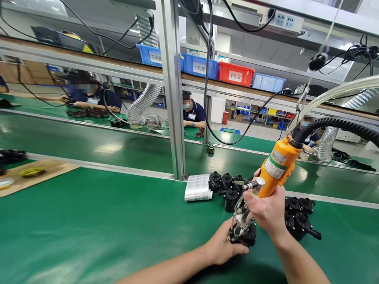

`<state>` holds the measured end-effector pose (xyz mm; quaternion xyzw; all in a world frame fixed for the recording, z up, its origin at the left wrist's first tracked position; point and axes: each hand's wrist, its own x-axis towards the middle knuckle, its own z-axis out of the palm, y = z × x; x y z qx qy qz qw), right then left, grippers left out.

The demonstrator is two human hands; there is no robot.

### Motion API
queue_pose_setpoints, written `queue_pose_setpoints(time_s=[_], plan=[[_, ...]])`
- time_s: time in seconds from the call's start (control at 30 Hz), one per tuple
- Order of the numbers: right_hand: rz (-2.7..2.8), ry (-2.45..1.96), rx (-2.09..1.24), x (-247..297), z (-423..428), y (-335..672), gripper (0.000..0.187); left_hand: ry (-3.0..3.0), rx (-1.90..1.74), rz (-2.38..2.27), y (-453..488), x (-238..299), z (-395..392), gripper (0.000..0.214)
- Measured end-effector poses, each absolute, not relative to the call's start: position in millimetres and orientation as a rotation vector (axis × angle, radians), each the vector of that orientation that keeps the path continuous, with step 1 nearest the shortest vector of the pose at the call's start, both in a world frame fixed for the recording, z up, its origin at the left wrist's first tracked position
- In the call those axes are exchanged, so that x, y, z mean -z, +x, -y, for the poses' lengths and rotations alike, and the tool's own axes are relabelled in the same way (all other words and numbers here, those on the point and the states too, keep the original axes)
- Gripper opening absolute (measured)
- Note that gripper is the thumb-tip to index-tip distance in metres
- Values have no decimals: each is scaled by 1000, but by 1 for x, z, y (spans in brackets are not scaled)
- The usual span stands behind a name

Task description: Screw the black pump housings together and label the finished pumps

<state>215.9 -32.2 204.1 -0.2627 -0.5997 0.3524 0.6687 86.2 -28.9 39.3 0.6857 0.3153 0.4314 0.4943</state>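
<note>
My right hand [268,209] is wrapped round an orange electric screwdriver [280,165], which hangs tilted from a cord and has a black ribbed cable at its top. Its metal tip end [243,221] points down onto a black plastic pump [248,236]. Around that pump on the green table my left hand [220,244] is closed, thumb in front. The screwdriver's end hides part of the pump's top. Behind my hands stand several more black pumps [231,197], and others [302,221] are grouped to the right of my right wrist.
A folded sheet of white labels [197,187] lies beside the pumps. A metal post [171,90] rises from the table's back edge. Blue [199,65] and red bins [236,73] sit on the shelf above. Across the green conveyor, co-workers [194,110] sit at a far bench. Brown cardboard [56,169] lies left.
</note>
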Motion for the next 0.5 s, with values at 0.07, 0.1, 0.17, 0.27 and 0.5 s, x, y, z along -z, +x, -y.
queue_pose_setpoints(time_s=[0.07, 0.1, 0.17, 0.27, 0.5], plan=[[1345, -606, -797, -202, 30, 216, 41, 1665, -1069, -762, 87, -44, 30, 82], [1344, -613, -800, -200, 29, 217, 41, 1663, -1073, -761, 87, -46, 29, 82], [1332, -629, -809, -196, 25, 218, 44, 1669, -1065, -755, 87, -46, 28, 85], [1284, -645, -868, -194, 18, 224, 48, 1671, -1025, -771, 85, -39, 26, 87], [1050, -285, -951, -219, 25, 329, 60, 1726, -825, -1325, 66, -58, 50, 72]])
